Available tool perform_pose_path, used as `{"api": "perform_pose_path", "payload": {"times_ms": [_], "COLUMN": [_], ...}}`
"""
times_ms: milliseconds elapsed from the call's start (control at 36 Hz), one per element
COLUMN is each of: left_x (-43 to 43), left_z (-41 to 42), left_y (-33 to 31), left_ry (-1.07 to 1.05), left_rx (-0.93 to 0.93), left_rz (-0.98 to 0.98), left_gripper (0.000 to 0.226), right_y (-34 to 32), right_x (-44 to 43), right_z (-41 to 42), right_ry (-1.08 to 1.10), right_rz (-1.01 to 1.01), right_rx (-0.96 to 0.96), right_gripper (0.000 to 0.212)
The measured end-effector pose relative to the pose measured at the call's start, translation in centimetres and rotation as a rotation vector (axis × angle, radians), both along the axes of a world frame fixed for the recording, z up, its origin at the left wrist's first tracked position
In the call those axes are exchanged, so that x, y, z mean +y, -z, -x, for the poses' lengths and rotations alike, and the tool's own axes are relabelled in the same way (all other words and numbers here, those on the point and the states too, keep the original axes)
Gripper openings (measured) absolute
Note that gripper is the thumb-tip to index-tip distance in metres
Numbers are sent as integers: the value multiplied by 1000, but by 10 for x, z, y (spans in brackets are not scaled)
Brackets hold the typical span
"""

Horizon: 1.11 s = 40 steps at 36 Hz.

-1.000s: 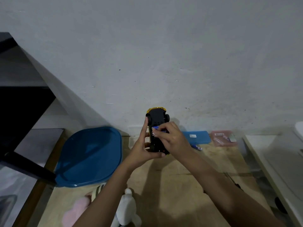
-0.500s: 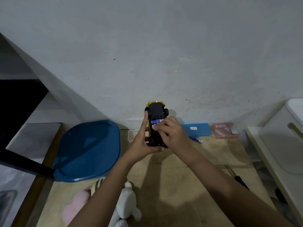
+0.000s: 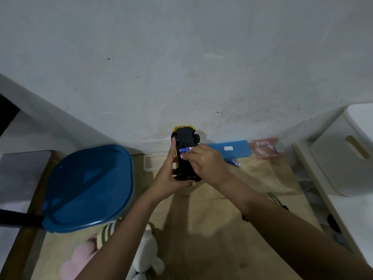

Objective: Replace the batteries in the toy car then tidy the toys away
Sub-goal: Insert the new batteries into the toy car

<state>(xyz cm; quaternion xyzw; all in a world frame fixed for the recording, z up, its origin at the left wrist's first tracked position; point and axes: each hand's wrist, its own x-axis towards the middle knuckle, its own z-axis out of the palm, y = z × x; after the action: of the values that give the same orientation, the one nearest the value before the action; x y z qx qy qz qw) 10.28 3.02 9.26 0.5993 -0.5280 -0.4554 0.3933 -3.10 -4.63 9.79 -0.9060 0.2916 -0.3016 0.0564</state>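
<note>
Fingertips (image 3: 188, 156) of the right hand (image 3: 205, 164) are curled down on a small blue battery (image 3: 186, 149), holding it in the open slot on the underside of the toy car (image 3: 186, 138). Compared with a second ago they have barely shifted, though the battery seems to lie a little flatter, so I judge it is being seated and the cover still has to go back on. The left hand (image 3: 171, 176) grips the car from below and along its side, its forefinger stretched up the edge. The car is held belly-up, just above centre of the frame, clear of the pale wooden surface (image 3: 201, 219). Its underside is matte black plastic with stubby black wheels, and a glossy yellow shell shows at the top. Another battery (image 3: 234, 163) lies loose right of centre, beside a flat blue case (image 3: 230, 149) and a clear pinkish packet (image 3: 266, 148). A smooth rounded blue lid (image 3: 88, 188) fills the left, and soft plush toys, white (image 3: 148, 255) and pink (image 3: 78, 257), sit at the bottom edge, not yet put away. A thin dark tool (image 3: 279, 202) at the right may be a screwdriver.
</note>
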Motion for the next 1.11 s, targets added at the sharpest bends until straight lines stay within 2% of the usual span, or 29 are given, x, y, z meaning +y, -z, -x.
{"api": "perform_pose_path", "payload": {"times_ms": [167,278,389,500,583,667,833,1028,1111], "left_x": [-5,-6,-5,-3,2,5,8,10,10], "left_z": [1,0,-1,-5,-8,-11,-12,-17,-20], "left_y": [4,9,9,8,11,15,18,19,19], "left_ry": [-29,-95,-128,-147,-171,-188,-193,-201,-215], "left_rx": [6,43,64,77,108,122,121,132,139], "left_rz": [25,15,23,4,-26,-46,-66,-66,-51], "left_gripper": [127,125,123,123,122,122,122,121,121], "right_y": [8,12,9,17,48,77,103,112,107], "right_x": [-2,-3,-8,-23,-35,-35,-37,-34,-10], "right_z": [-3,-8,0,28,64,92,97,98,95], "right_ry": [-42,-46,15,326,568,650,680,693,635], "right_rz": [4,-150,-319,-455,-565,-585,-600,-610,-647], "right_rx": [9,-31,-241,-503,-368,-209,-65,111,58], "right_gripper": [13,16,17,14,11,10,21,19,23]}}
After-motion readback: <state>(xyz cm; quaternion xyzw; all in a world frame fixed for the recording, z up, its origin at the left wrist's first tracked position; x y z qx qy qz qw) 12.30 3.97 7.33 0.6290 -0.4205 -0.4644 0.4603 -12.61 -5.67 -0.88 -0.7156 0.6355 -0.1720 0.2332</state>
